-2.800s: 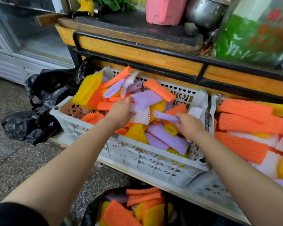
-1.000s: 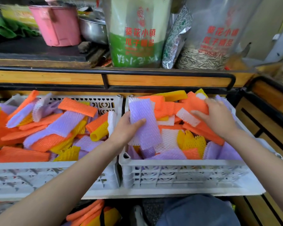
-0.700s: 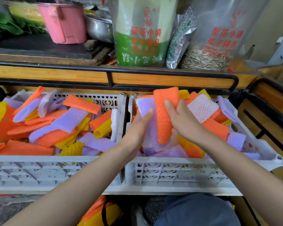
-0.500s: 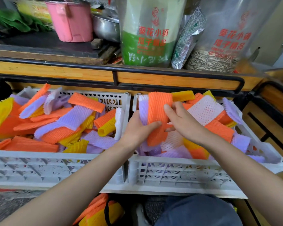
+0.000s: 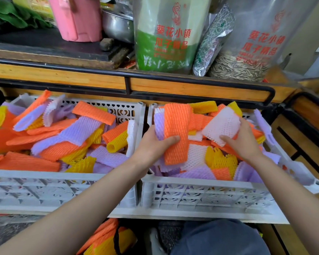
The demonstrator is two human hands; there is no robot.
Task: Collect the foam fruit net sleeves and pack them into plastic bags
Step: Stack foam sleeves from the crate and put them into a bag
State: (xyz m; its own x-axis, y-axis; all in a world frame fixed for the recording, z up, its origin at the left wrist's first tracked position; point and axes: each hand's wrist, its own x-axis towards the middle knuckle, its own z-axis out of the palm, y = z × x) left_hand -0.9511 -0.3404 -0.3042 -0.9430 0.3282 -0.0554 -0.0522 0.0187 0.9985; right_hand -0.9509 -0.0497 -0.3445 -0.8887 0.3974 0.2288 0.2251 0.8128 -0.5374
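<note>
Two white plastic crates sit side by side under a wooden counter, both piled with orange, purple, yellow and white foam net sleeves. Over the right crate (image 5: pixel 201 186), my left hand (image 5: pixel 151 146) grips a stack: an orange sleeve (image 5: pixel 175 129) on top of a purple sleeve (image 5: pixel 158 124). My right hand (image 5: pixel 241 142) holds a white sleeve (image 5: pixel 221 124) just to the right of that stack. The left crate (image 5: pixel 59 188) holds loose sleeves untouched. A dark plastic bag (image 5: pixel 116 238) with orange and yellow sleeves shows at the bottom, below the crates.
The wooden counter edge with a black rail (image 5: pixel 173 83) runs above the crates. On it stand a pink bucket (image 5: pixel 75 17), a metal pot (image 5: pixel 118 24) and big bags of sunflower seeds (image 5: pixel 166 34). My knee (image 5: pixel 219 238) is at the bottom right.
I turned from the left crate to the right one. My left hand took the purple sleeve, the orange one was laid onto it, and my right hand then moved right and picked up the white sleeve.
</note>
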